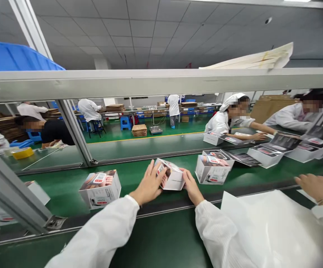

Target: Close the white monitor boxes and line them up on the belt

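Note:
Between my two hands is a small white printed box (174, 176), tilted over the green conveyor belt (135, 178). My left hand (149, 183) grips its left side, fingers over the printed top. On the right side, my right hand (191, 187) holds the box's edge with its fingertips. A closed box (101, 190) of the same print stands on the belt to the left. Another closed box (214, 169) stands just right of my right hand.
Open boxes (267, 153) with raised flaps lie further right. White sheets (275, 219) cover the near right bench, beside another person's hand (316, 188). A metal post (74, 134) rises at left, and a beam (150, 81) crosses above the belt.

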A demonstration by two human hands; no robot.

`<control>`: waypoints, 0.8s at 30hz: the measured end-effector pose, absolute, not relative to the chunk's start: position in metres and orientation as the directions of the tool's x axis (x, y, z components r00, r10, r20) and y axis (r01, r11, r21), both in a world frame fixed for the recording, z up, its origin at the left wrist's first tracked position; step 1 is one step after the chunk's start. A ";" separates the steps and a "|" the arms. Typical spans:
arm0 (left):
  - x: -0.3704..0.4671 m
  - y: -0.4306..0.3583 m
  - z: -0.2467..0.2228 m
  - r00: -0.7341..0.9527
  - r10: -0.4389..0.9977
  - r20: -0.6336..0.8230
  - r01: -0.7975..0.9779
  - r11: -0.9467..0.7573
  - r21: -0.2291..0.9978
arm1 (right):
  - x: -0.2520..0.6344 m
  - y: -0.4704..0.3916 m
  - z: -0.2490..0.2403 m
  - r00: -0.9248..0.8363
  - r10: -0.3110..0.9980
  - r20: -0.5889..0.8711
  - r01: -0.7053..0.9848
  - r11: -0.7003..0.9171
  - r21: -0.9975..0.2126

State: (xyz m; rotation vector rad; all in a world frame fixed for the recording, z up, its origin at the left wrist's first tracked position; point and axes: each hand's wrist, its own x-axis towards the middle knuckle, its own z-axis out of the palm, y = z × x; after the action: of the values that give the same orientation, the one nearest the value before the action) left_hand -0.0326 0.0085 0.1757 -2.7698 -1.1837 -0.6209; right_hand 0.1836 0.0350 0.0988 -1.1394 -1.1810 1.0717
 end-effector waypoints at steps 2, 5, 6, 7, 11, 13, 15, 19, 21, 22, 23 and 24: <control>-0.041 0.013 0.208 0.730 0.594 0.338 0.643 -0.765 -0.045 | 0.170 0.033 0.102 -0.033 0.999 -0.002 -0.151 -0.007 -0.989; -0.053 0.018 0.245 0.795 0.581 0.174 0.596 -0.802 -0.048 | 0.156 0.022 0.116 -0.114 0.991 -0.066 -0.058 -0.073 -0.996; -0.059 0.018 0.252 0.791 0.597 0.133 0.606 -0.795 -0.033 | 0.159 0.017 0.123 -0.081 0.996 -0.034 0.061 -0.029 -0.998; -0.066 0.018 0.257 0.777 0.622 0.101 0.627 -0.779 -0.025 | 0.165 0.013 0.132 -0.019 0.999 0.031 0.208 0.035 -0.977; -0.113 0.014 0.258 0.659 0.752 -0.034 0.750 -0.659 -0.054 | 0.235 0.022 0.169 0.307 0.780 0.545 0.692 0.210 -0.691; -0.140 0.012 0.256 0.587 0.801 -0.119 0.803 -0.595 -0.039 | 0.278 0.043 0.183 0.176 0.773 0.610 0.819 0.228 -0.526; -0.163 0.011 0.255 0.548 0.821 -0.163 0.831 -0.557 -0.011 | 0.311 0.068 0.191 -0.015 0.869 0.494 0.867 0.258 -0.426; -0.188 0.008 0.253 0.544 0.827 -0.144 0.836 -0.549 0.008 | 0.330 0.097 0.198 -0.195 0.956 0.218 0.863 0.273 -0.424; -0.192 0.005 0.251 0.533 0.835 -0.138 0.844 -0.536 0.014 | 0.318 0.095 0.200 -0.242 0.951 0.194 0.875 0.300 -0.381; -0.193 0.004 0.251 0.526 0.840 -0.135 0.849 -0.529 0.018 | 0.308 0.092 0.201 -0.274 0.939 0.206 0.876 0.332 -0.350; -0.193 0.003 0.250 0.522 0.843 -0.130 0.851 -0.524 0.024 | 0.295 0.086 0.202 -0.312 0.923 0.226 0.868 0.373 -0.326; -0.193 0.002 0.250 0.519 0.846 -0.123 0.854 -0.520 0.031 | 0.281 0.081 0.203 -0.357 0.900 0.250 0.849 0.424 -0.314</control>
State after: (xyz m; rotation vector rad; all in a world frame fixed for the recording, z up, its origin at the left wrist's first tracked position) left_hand -0.1930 0.0022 0.2497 -2.8135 -1.5772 0.1498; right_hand 0.2810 0.0810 0.2030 -1.4934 -2.3020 0.1824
